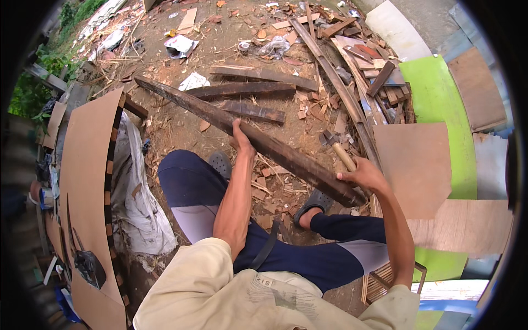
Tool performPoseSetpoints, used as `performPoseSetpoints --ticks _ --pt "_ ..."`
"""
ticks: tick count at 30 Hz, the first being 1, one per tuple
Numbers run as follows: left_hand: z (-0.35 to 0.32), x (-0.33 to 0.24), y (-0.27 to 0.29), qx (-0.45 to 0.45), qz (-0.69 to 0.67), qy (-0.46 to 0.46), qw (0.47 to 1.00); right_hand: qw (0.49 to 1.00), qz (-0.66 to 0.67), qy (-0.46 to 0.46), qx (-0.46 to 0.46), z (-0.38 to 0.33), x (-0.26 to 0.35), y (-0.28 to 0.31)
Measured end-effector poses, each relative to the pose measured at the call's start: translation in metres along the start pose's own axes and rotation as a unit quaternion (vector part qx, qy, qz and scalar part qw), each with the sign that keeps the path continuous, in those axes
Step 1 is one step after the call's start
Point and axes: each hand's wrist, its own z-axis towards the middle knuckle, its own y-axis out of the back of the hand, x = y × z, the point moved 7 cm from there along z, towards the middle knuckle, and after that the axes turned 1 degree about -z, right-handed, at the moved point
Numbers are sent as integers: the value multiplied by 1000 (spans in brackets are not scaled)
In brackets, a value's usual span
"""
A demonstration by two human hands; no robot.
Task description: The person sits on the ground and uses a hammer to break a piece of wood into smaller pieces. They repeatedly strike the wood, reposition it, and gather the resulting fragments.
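Note:
A long dark wooden beam (275, 151) slants across in front of me, its far end at the upper left and its near end at the right. My left hand (241, 142) is closed around the beam near its middle. In my right hand (364, 175) is a hammer (345, 157) with a pale wooden handle and a dark head pointing away from me. The right thumb lies close to the beam's near end; whether it touches the wood I cannot tell.
Several dark timbers (253, 111) lie on the dirt ahead, among wood chips. Offcuts are piled (379, 77) at the far right beside long planks (335, 77). Plywood (412, 165) and a green sheet (440, 110) lie right. A brown panel (88, 181) and white sacking (137, 192) stand left.

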Motion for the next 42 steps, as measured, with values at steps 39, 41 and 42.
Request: performPoseSetpoints --ticks 39,41,42 --pt "-14 63 -25 125 -129 185 966 959 -109 -10 -261 -18 -56 -19" --pt "-14 66 -21 107 -141 184 967 958 -108 -15 -266 -18 -60 -23" --pt "-15 69 -19 99 -156 187 965 957 -108 -18 -269 -17 -62 -24"
